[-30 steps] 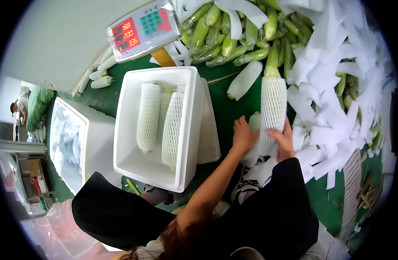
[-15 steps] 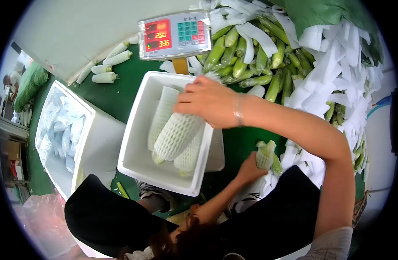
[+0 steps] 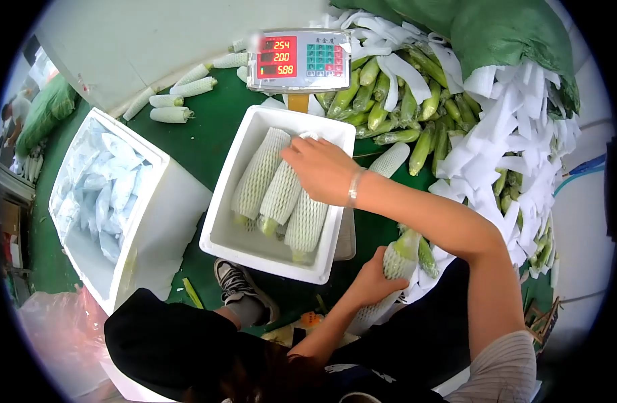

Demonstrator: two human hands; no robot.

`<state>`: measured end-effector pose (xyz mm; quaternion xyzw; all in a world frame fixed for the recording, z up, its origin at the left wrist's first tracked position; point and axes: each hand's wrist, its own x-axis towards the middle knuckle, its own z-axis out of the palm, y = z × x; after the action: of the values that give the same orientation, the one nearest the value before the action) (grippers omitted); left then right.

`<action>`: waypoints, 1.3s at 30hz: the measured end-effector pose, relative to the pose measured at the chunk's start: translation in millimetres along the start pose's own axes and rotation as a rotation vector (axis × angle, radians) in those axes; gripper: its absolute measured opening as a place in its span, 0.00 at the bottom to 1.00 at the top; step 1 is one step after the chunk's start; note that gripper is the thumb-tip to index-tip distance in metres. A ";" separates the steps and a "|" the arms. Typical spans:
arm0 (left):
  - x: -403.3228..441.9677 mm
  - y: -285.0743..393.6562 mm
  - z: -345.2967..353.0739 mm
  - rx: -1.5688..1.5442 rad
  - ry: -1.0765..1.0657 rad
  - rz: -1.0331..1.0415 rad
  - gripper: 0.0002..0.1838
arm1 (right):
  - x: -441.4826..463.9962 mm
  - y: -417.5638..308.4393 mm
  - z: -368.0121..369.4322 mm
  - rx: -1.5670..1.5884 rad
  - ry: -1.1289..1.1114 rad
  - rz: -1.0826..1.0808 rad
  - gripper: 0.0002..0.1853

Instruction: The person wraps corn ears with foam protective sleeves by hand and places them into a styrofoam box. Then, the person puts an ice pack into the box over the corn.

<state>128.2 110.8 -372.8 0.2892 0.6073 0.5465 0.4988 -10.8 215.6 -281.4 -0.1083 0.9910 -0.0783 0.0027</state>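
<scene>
A white foam box (image 3: 216, 232) stands on the scale. Inside lie several ears of corn in white foam nets, among them a left ear (image 3: 259, 178) and a middle ear (image 3: 281, 195). My right hand (image 3: 322, 169) reaches into the box with its fingers curled down around the upper end of a netted ear of corn; the fingertips are partly hidden. Low on the right, my left hand (image 3: 375, 279) grips another ear of corn (image 3: 401, 255) in a foam net, its pale green end sticking out.
The scale display (image 3: 298, 62) glows red behind the box. Husked corn in plastic wrap (image 3: 382, 101) is heaped at back right beside white foam nets (image 3: 516, 134). A foam box of ice packs (image 3: 130, 262) stands left; several netted ears (image 3: 194, 87) lie by the wall.
The netted corn under my right hand has gone from tilted across the others to lying alongside them in the box. The scale reading has changed. My left hand still holds its corn.
</scene>
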 end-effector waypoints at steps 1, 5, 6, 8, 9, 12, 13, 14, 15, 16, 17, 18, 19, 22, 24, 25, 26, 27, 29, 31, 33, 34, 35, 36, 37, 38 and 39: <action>-6.4 0.2 -3.3 -0.041 -0.003 0.030 0.40 | -12.9 -0.8 -2.8 0.098 0.108 -0.043 0.19; -48.2 26.2 -39.1 -0.399 0.056 0.072 0.34 | -64.9 0.8 -37.3 0.163 0.082 0.052 0.17; -57.7 29.1 -48.0 -0.495 0.122 0.075 0.32 | -80.2 0.6 -44.6 0.380 0.090 0.189 0.15; -67.1 43.9 -60.9 -0.696 0.367 0.057 0.27 | -111.3 -5.7 -54.3 0.765 0.102 0.402 0.18; -68.2 52.3 -66.9 -0.748 0.395 0.138 0.25 | -129.6 -11.2 -44.8 0.921 0.047 0.411 0.24; -56.6 75.8 -58.5 -0.748 0.342 0.246 0.27 | -173.6 -54.0 -27.0 1.203 -0.138 0.403 0.45; -46.1 73.1 -49.4 -0.711 0.267 0.266 0.28 | -182.1 -61.0 -13.2 0.942 0.088 0.277 0.51; -39.1 75.1 -46.1 -0.467 0.171 0.370 0.30 | -186.1 -64.1 -11.8 1.172 0.193 0.453 0.49; -35.4 83.5 -53.1 -0.219 0.136 0.397 0.30 | -194.6 -56.4 -11.0 1.209 0.262 0.565 0.46; -34.7 90.7 -63.8 0.028 0.099 0.416 0.30 | -201.8 -46.4 -12.3 1.246 0.330 0.680 0.43; -31.1 80.6 -85.8 0.429 0.285 0.483 0.29 | -202.8 -51.0 -41.8 1.288 0.368 0.904 0.40; -27.4 71.5 -110.7 0.619 0.365 0.343 0.28 | -212.3 -40.5 -44.4 1.359 0.432 0.964 0.38; -28.6 59.8 -132.9 0.932 0.411 0.201 0.31 | -221.9 -33.0 -52.3 1.383 0.415 0.991 0.37; -27.0 29.9 -159.2 1.232 0.144 -0.153 0.39 | -249.3 -12.0 -46.7 1.345 0.347 1.103 0.34; -12.5 2.8 -159.3 1.176 0.035 -0.253 0.46 | -251.2 -5.6 -42.0 1.388 0.322 1.127 0.33; -3.8 -5.2 -161.1 1.062 0.074 -0.234 0.49 | -248.1 -4.4 -40.5 1.414 0.301 1.132 0.33; 2.7 -9.7 -162.4 1.069 0.066 -0.235 0.49 | -244.1 -4.1 -38.5 1.444 0.281 1.132 0.33; 5.6 -15.1 -163.5 1.033 0.099 -0.185 0.48 | -241.4 -5.4 -37.5 1.480 0.271 1.125 0.37; 6.8 -19.0 -164.9 0.990 0.143 -0.142 0.47 | -239.3 -4.5 -30.6 1.473 0.279 1.052 0.39; 10.0 -14.5 -162.4 0.996 0.273 -0.088 0.45 | -240.7 -1.6 -29.0 1.452 0.243 0.925 0.47; 14.2 -6.9 -153.1 0.898 0.409 0.044 0.43 | -250.6 -3.2 -32.0 1.332 0.220 0.831 0.48; 15.3 -2.6 -150.2 0.804 0.533 0.171 0.41 | -251.3 -4.4 -34.4 1.223 0.202 0.742 0.49; 15.5 -1.4 -144.7 0.782 0.574 0.176 0.39 | -251.6 -8.1 -38.7 1.228 0.169 0.741 0.50; 16.8 -0.3 -144.7 0.764 0.544 0.173 0.39 | -255.2 -2.4 -30.0 1.206 0.102 0.713 0.50; 16.8 0.4 -144.3 0.787 0.504 0.117 0.39 | -256.2 -1.7 -27.3 1.222 0.044 0.736 0.50; 15.8 5.8 -144.2 0.809 0.459 0.065 0.39 | -255.9 -2.6 -26.8 1.234 -0.008 0.762 0.50; 16.2 5.9 -145.7 0.813 0.475 0.065 0.39 | -256.6 -3.7 -26.1 1.234 -0.011 0.744 0.50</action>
<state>-12.7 72.0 -385.8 0.3469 0.8601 0.3306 0.1751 240.0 271.3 -258.0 0.2576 0.7374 -0.6171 0.0949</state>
